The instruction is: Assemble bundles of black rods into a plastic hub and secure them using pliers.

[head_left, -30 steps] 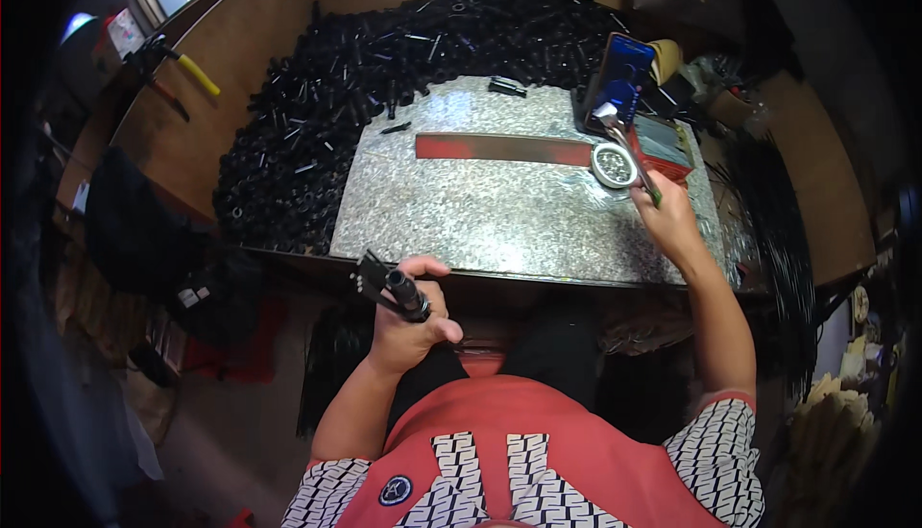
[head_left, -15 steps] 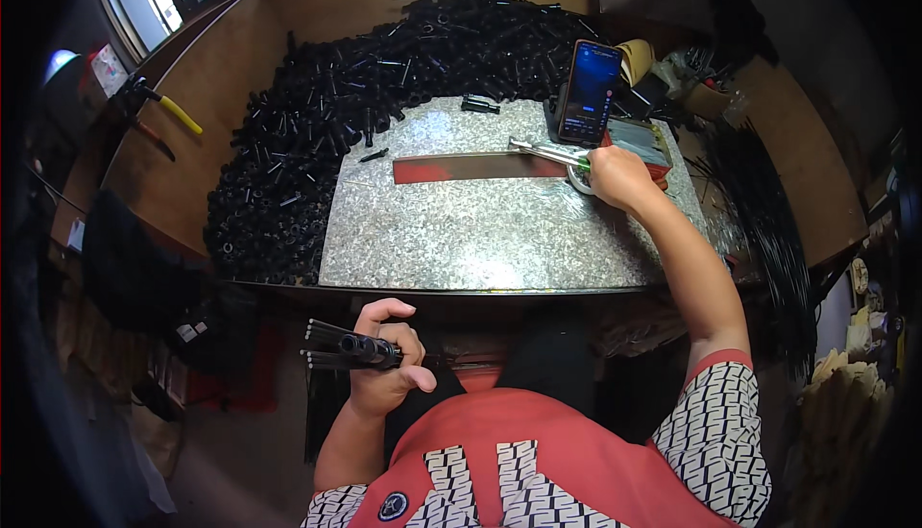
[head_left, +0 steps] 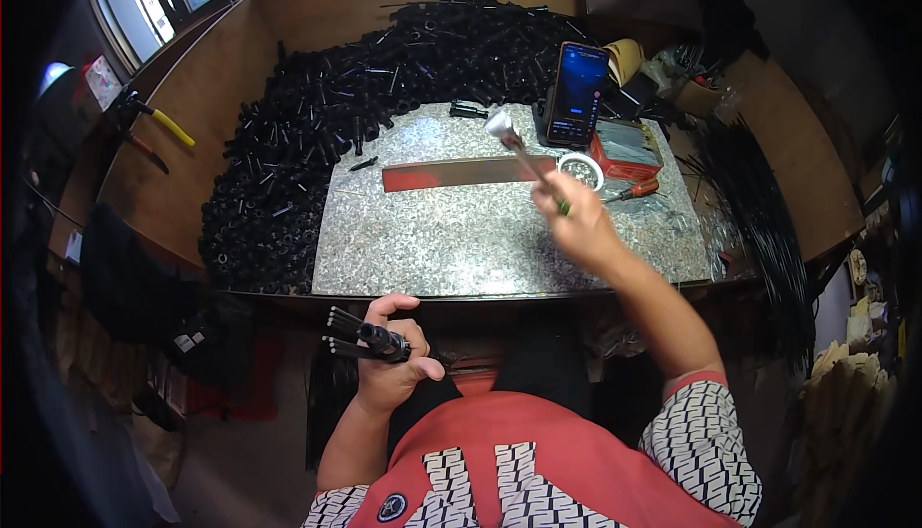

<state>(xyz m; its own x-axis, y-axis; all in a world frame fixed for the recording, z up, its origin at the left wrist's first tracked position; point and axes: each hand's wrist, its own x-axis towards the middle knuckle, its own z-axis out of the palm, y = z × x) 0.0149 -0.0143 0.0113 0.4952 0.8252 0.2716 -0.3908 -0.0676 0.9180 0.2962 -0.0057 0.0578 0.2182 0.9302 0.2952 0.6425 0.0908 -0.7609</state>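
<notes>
My left hand [head_left: 392, 355], in front of the table's near edge, is wrapped round a black ribbed tubular part [head_left: 384, 340]. Beside the tube, several thin black rods [head_left: 346, 341] with pale tips stick out leftward from the same grip. Its index finger stands curled away from the tube. Over the speckled stone slab [head_left: 432, 240], my right hand [head_left: 576, 216] is closed on a hammer-like tool [head_left: 509, 139] with a shiny pale head, slim shaft and some green at the grip. Motion blurs the head. Under the tool lies a flat, red-stained metal bar [head_left: 451, 174].
A heap of black tubular parts [head_left: 317, 96] borders the slab behind and left. At right stand a lit phone [head_left: 576, 94], a white tape roll [head_left: 597, 171], a red box [head_left: 629, 151] and an orange-handled screwdriver [head_left: 638, 189]. Long black rods [head_left: 759, 201] lie farther right.
My right hand has lifted the tool from beside the tape roll and brought it left and nearer, its head now raised. My left hand has shifted slightly right, still holding the tube and rods.
</notes>
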